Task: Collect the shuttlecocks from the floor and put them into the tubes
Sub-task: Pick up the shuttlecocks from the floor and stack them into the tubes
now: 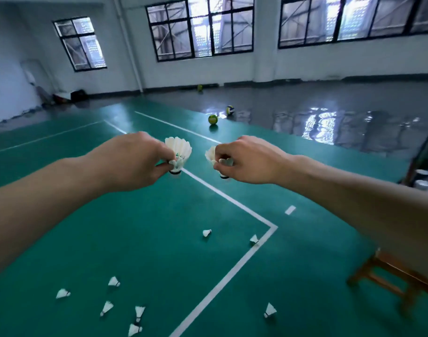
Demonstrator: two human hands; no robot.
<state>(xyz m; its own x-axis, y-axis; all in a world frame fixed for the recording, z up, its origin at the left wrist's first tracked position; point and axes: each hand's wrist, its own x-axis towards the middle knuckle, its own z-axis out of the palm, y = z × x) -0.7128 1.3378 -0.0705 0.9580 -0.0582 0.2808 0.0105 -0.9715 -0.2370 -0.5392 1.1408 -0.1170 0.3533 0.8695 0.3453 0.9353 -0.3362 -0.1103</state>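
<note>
Shuttlecocks counted: ten in all. Two held aloft, one (178,152) in the left hand (132,161), one (211,154) in the right hand (249,160). Eight lying on the green court floor (159,239): two near the white line corner (207,232) (254,239), five clustered lower left (114,281), one (270,310) lower right. Balls: three, one green-yellow (213,119), one blue-yellow-white (230,109), one far off (199,88). Wooden stool (388,276): one. Windows (200,27): three.

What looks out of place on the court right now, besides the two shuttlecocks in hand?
Eight shuttlecocks lie tipped on the green floor: five in a cluster lower left, two near the line corner, one lower right. Three balls sit farther off. Nothing looks damaged.
</note>
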